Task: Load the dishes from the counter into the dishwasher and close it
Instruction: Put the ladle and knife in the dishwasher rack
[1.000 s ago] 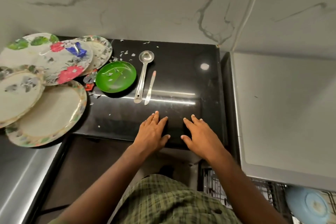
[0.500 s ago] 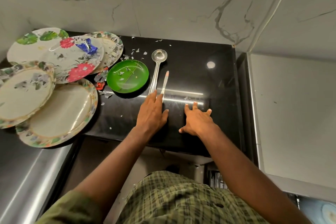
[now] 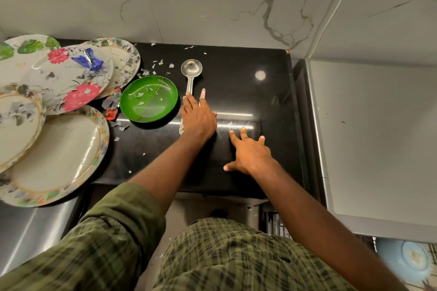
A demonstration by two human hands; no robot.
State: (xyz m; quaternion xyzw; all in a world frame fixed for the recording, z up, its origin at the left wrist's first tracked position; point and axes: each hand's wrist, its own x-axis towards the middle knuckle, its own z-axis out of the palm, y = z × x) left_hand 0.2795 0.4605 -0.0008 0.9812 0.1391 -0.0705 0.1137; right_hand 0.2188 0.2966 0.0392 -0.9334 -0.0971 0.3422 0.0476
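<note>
Loading had barely begun: the left hand (image 3: pixel 198 116) lay flat over the ladle (image 3: pixel 190 78) and knife (image 3: pixel 202 94) mid-frame, the right hand (image 3: pixel 249 153) rested spread on the bench (image 3: pixel 272 101), and the green plate (image 3: pixel 149 99) and floral plates (image 3: pixel 56 149) at left remained unloaded.

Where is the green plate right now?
The green plate sits on the black counter, between the flowered plates on its left and the ladle on its right.

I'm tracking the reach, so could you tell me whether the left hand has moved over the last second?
Yes. The left hand has gone forward from the counter's near edge onto the ladle handle.
</note>
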